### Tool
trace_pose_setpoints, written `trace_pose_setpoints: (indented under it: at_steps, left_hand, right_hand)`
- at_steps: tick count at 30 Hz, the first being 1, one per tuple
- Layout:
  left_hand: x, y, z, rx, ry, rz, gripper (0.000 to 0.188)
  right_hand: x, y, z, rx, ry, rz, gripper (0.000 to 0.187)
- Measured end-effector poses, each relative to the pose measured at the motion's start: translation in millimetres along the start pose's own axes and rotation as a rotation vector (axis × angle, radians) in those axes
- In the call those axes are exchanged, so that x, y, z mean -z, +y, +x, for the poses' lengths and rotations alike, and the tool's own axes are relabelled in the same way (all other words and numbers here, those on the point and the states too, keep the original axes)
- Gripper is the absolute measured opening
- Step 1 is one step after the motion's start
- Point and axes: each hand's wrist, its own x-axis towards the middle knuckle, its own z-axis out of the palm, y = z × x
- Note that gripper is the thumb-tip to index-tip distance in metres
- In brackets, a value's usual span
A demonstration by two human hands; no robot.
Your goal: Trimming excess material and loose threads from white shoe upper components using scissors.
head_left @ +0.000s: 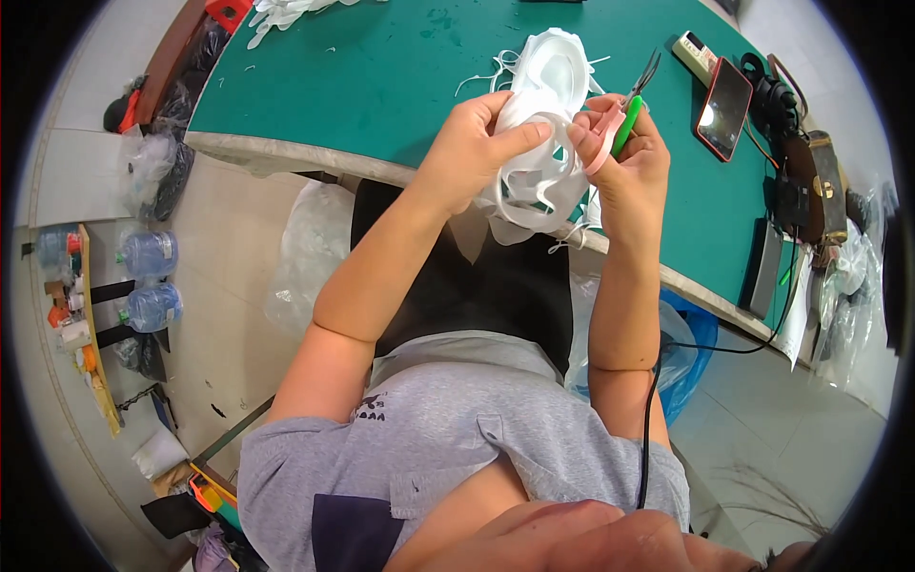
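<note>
My left hand (pixel 481 143) is closed on a soft white moulded piece (pixel 515 195) with large cut-out openings, its thumb pressed on top. The piece hangs over the table's front edge, and its exact kind is not clear. In my right hand (pixel 634 162) is a pair of small scissors (pixel 624 129) with pink and green handles, the dark blades pointing up and away. The right fingertips are close to the right edge of the white piece; whether they touch it I cannot tell. Just beyond, a similar white moulded shape (pixel 558 59) lies on the table, thin white strips beside it.
The green table (pixel 381 86) has a pale front edge. At its right lie a phone (pixel 724 110), a beige handheld device (pixel 696 55), a brown bag (pixel 824 186) and a black cable (pixel 734 350). White scraps (pixel 276 14) lie far left. Large water bottles (pixel 152 307) stand on the left.
</note>
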Motion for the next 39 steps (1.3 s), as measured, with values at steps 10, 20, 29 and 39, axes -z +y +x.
trace_pose_setpoints:
  at_steps: [10, 20, 29, 39]
  left_hand:
    - [4.7, -4.3, 1.9, -0.356, -0.088, 0.18, 0.032]
    - [2.8, -9.4, 4.6, -0.132, -0.087, -0.095, 0.028]
    - [0.6, -9.4, 3.4, -0.151, -0.047, 0.09, 0.025]
    - [-2.4, 3.7, 0.6, -0.103, -0.096, -0.028, 0.027]
  right_hand:
    - [6.9, -2.1, -2.2, -0.198, -0.011, 0.148, 0.033]
    - [31.3, -17.8, -46.3, -0.477, -0.443, 0.136, 0.046]
    - [24.8, -2.4, -57.0, -0.556, -0.356, 0.08, 0.043]
    - [25.9, 4.6, -55.5, -0.545, -0.325, 0.174, 0.044]
